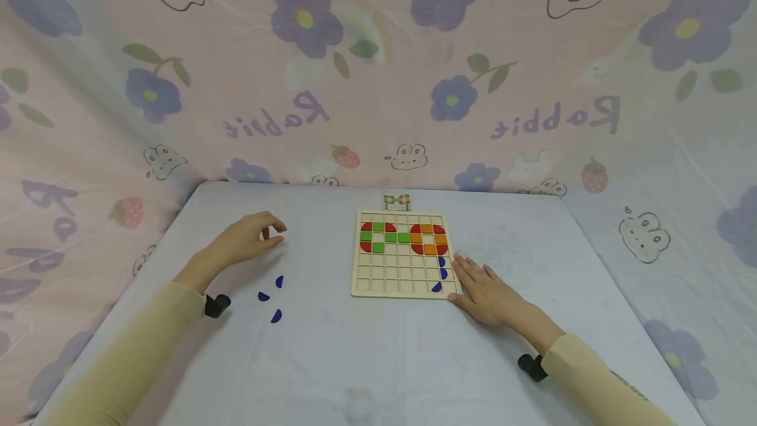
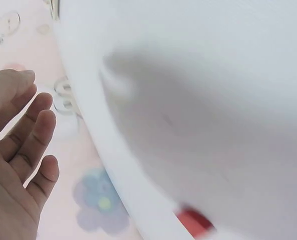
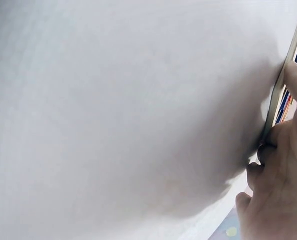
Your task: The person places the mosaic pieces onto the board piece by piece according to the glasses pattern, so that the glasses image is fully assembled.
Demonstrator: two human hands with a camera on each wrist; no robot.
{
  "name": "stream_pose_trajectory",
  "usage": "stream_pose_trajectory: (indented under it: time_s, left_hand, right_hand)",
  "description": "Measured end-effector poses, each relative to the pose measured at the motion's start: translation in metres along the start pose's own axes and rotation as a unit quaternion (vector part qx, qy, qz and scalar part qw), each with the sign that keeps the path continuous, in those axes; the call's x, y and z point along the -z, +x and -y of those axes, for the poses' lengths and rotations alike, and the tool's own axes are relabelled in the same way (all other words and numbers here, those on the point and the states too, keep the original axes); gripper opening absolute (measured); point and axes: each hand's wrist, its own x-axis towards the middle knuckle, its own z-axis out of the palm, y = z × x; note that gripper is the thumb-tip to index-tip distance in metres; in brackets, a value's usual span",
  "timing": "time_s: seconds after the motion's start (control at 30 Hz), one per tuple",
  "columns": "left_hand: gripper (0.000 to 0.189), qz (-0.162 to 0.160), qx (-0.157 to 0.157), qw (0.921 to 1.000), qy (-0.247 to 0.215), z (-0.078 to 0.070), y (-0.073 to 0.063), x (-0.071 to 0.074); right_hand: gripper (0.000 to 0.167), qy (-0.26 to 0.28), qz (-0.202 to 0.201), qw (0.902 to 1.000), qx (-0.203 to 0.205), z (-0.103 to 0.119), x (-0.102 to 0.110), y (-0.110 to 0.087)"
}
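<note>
Sleeves nearest. Right hand (image 1: 486, 292) flat, fingers straight, steadies board (image 1: 402, 284) at its near right corner. Left hand (image 1: 245, 238) loosely curled, empty, above three blue pieces (image 1: 263, 296). Risk: a nudge shifts board, unseating tiles.

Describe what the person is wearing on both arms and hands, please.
Both arms wear long, close-fitting pale yellow sleeves, the left sleeve and the right sleeve, each ending at the wrist. A small black strap-mounted device sits at each cuff: the left wrist device and the right wrist device. The left hand and right hand are bare, with no gloves; no rings show.
</note>
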Motion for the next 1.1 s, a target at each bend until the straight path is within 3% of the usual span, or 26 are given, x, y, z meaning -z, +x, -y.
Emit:
stream_pose_trajectory:
  time_s: [0.3,0.53,0.77,1.1]
  left_hand:
    - [0.025,0.006,0.064,0.9979,0.010,0.027,-0.045,0.019]
    - [0.023,-0.005,0.070,0.9972,0.026,0.048,-0.071,0.024]
    - [0.029,0.013,0.092,0.9957,0.001,0.064,-0.084,0.022]
    - [0.021,0.017,0.113,0.9934,-0.009,0.068,-0.093,0.016]
  right_hand:
    - [0.081,0.002,-0.002,1.0000,-0.004,-0.004,0.002,0.000]
    - [0.081,-0.001,-0.001,1.0000,-0.005,-0.008,0.001,0.000]
    - [0.080,-0.001,-0.004,1.0000,-0.003,-0.007,0.002,0.000]
    - [0.080,-0.001,-0.004,1.0000,0.005,-0.003,0.001,0.001]
